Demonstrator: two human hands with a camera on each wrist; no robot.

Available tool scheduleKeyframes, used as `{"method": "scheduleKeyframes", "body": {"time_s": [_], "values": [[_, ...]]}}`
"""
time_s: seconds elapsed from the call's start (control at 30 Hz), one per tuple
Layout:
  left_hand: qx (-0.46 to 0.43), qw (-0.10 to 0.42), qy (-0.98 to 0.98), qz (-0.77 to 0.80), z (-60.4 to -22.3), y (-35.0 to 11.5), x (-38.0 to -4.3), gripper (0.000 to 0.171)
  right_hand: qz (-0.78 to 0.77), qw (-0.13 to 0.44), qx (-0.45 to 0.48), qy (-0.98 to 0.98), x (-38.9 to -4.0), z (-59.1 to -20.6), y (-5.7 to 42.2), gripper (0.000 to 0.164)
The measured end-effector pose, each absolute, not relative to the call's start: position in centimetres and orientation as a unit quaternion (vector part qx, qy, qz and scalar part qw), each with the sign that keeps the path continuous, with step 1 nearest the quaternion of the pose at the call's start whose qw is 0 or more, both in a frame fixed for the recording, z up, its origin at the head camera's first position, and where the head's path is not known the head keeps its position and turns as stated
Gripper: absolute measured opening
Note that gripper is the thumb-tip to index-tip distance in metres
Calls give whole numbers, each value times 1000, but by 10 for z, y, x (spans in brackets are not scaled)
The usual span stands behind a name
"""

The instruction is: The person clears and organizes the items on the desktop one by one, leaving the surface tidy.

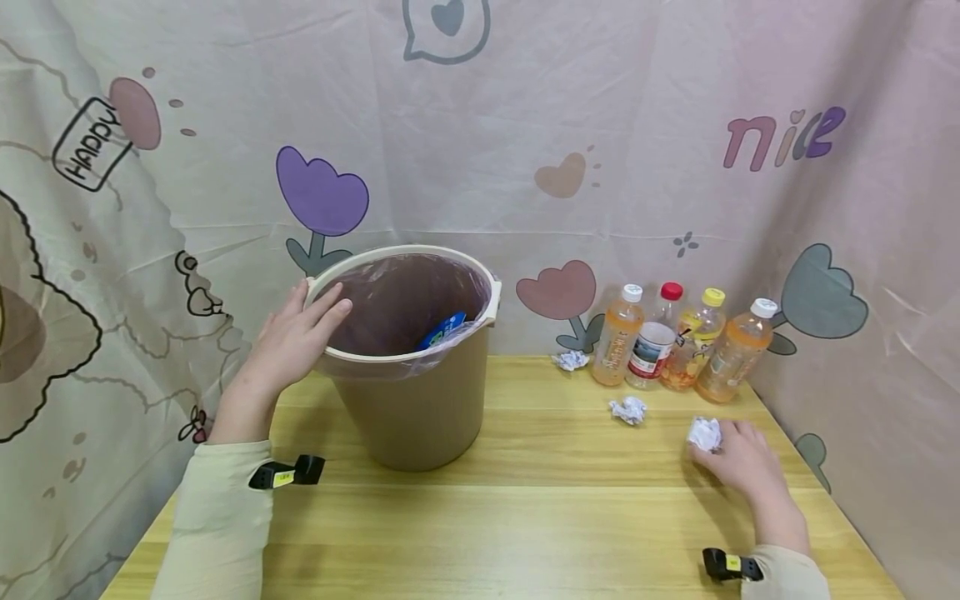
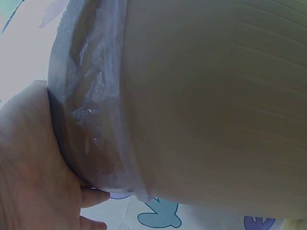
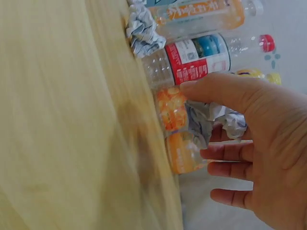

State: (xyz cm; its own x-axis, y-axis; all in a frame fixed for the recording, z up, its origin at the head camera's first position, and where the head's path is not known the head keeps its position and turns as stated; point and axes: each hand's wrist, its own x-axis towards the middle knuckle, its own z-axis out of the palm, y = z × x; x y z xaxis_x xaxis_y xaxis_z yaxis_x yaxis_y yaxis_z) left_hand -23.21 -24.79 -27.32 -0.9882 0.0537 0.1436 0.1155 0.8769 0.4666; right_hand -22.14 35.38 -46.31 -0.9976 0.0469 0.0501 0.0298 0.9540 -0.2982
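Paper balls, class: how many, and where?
3: one paper ball left of the bottles, one in front of them, one in the right grip. The bin may hide more.

Bin [image 1: 420,417] sits on table [image 1: 525,533], left side; packet [image 1: 441,332] inside. Left hand [image 1: 296,337] at bin's left rim. Four bottles [image 1: 651,346] stand in a row, back right, curtain [image 1: 450,142] behind. First paper ball [image 1: 570,361] just left of row, second ball [image 1: 628,410] in front, third ball [image 1: 703,434] (farthest right) in right hand [image 1: 750,462], before rightmost bottle [image 1: 735,358].
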Motion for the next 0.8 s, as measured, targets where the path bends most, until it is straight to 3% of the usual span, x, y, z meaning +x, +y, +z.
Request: {"method": "scheduleKeyframes", "body": {"time_s": [0.8], "values": [[-44, 63, -966, -245, -274, -248, -233, 75, 127, 143, 15, -981, -215, -425, 308, 80]]}}
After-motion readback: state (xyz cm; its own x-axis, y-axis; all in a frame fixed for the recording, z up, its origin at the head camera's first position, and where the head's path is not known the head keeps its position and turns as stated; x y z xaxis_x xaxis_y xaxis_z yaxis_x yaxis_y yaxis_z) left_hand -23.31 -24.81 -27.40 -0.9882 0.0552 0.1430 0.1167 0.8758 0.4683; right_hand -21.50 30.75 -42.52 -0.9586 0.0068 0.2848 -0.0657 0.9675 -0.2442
